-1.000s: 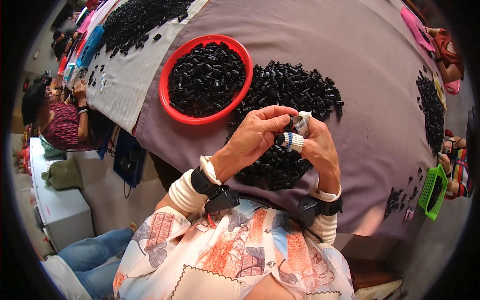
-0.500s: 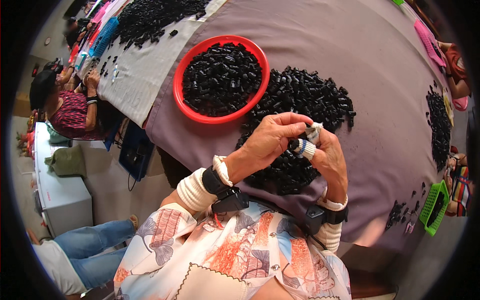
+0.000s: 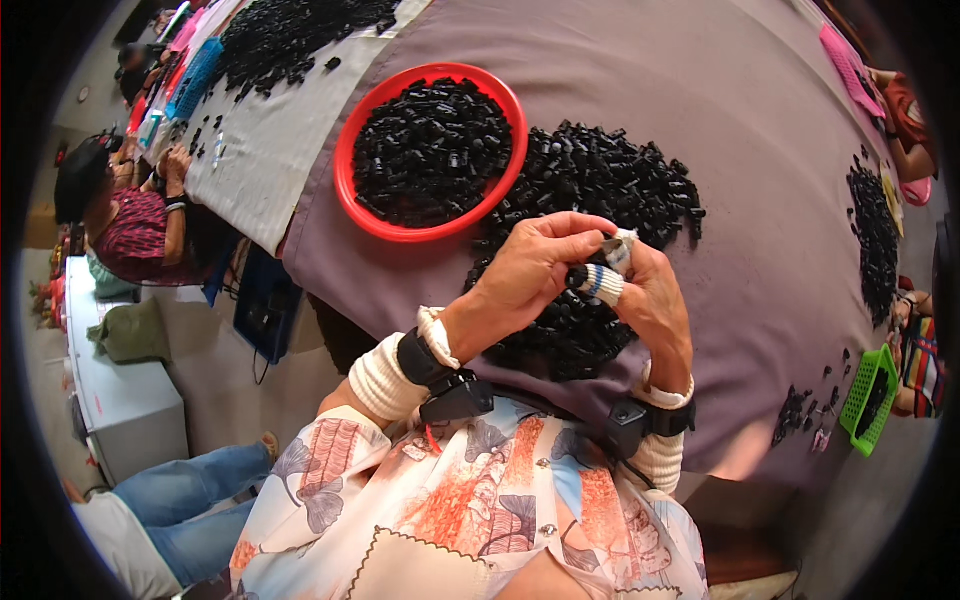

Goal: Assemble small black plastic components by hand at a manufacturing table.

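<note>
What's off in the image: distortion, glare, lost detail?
Head view: dark round vignette, with the white cabinet skewed near the left rim; head view: a pale bright patch on the cloth, lower right; head view: the black pile partly merges into dark.

A table [image 3: 760,180] under mauve cloth fills most of the view, with pale cloth [image 3: 262,150] at ten o'clock. On the mauve: a red basin [image 3: 345,185] at eleven, a black heap [image 3: 640,185] just beside it toward one, a pink basket [image 3: 848,65] at two, a dark pile [image 3: 875,245] at three, scattered bits [image 3: 795,415] toward four. On the pale: another heap of black pieces [image 3: 290,40] at eleven.
</note>
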`<state>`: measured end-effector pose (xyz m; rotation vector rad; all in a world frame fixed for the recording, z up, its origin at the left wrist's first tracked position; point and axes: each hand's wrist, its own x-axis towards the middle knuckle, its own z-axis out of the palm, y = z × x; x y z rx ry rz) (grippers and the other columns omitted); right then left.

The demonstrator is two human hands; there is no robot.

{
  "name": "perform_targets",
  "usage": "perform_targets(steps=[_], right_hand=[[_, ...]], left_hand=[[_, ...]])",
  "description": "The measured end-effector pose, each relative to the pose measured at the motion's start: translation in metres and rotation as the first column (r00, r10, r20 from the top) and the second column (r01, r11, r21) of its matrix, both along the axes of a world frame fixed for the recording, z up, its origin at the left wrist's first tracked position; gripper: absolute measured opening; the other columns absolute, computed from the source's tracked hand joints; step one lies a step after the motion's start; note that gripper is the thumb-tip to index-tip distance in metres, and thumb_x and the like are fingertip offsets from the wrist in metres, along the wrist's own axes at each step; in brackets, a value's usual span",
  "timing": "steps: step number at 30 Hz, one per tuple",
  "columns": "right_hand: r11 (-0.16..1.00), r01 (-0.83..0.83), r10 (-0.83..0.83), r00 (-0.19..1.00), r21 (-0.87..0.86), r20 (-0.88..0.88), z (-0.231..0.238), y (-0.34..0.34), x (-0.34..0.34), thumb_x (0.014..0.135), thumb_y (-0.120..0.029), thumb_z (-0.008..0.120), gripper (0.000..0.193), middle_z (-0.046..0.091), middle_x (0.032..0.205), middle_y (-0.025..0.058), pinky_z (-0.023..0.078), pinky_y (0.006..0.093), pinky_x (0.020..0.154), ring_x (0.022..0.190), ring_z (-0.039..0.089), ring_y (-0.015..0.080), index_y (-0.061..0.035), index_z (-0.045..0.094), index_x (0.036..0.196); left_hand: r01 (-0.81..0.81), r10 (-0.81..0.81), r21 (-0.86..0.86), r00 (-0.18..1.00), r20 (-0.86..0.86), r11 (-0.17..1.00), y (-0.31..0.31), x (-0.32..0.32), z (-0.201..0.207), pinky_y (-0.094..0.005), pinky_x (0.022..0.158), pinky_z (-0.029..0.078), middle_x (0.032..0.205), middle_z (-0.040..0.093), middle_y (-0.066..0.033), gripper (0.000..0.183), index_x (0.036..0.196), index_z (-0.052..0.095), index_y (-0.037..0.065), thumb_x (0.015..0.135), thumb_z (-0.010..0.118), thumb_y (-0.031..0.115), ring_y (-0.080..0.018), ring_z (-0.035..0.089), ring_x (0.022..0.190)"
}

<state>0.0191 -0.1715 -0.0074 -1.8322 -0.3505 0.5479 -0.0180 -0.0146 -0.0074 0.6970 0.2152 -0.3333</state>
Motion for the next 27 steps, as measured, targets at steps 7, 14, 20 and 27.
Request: perform_targets(steps=[7,14,20,27], right_hand=[[1.0,-0.009,0.009,0.998,0.004,-0.054,0.002,-0.003,-0.006,0.071,-0.022,0.072,0.027,0.048,0.059,-0.0024,0.036,0.0238,0.05,0.055,0.041,0.0066,-0.0012,0.056,0.078],[0.977,0.117,-0.073,0.97,0.18,-0.233,-0.003,-0.017,-0.006,0.076,-0.024,0.07,0.03,0.048,0.058,-0.0034,0.03,0.0185,0.037,0.042,0.041,0.0035,-0.0026,0.055,0.091],[0.936,0.264,-0.216,0.953,0.232,-0.213,-0.01,-0.048,0.005,0.08,-0.024,0.062,0.022,0.045,0.052,-0.0031,0.029,0.0198,0.037,0.041,0.04,0.0044,-0.0042,0.053,0.086],[0.963,0.26,-0.239,0.947,0.077,-0.215,-0.006,-0.051,-0.005,0.08,-0.018,0.062,0.016,0.044,0.052,-0.0035,0.028,0.0197,0.037,0.041,0.039,0.0042,-0.005,0.052,0.083]], left_hand=[[-0.016,0.015,0.051,1.0,0.016,0.999,0.0,0.004,-0.005,-0.024,0.072,0.05,0.091,0.06,-0.0056,0.019,0.103,0.057,0.0,0.087,0.053,0.008,-0.0105,0.059,0.081],[-0.325,0.298,0.495,0.945,0.136,0.806,0.068,0.027,-0.001,-0.0214,0.059,0.048,0.082,0.058,-0.0017,0.019,0.103,0.06,0.003,0.084,0.058,0.009,-0.0069,0.054,0.063],[-0.484,0.397,0.779,0.856,0.329,0.398,0.115,0.029,-0.002,-0.0185,0.058,0.044,0.08,0.059,0.0014,0.02,0.1,0.062,0.005,0.081,0.063,0.012,-0.0042,0.051,0.065],[-0.041,-0.282,0.853,0.935,0.216,0.52,0.032,0.004,-0.008,-0.0224,0.064,0.045,0.081,0.061,-0.0018,0.015,0.09,0.064,0.002,0.077,0.065,0.009,-0.0074,0.054,0.071]])
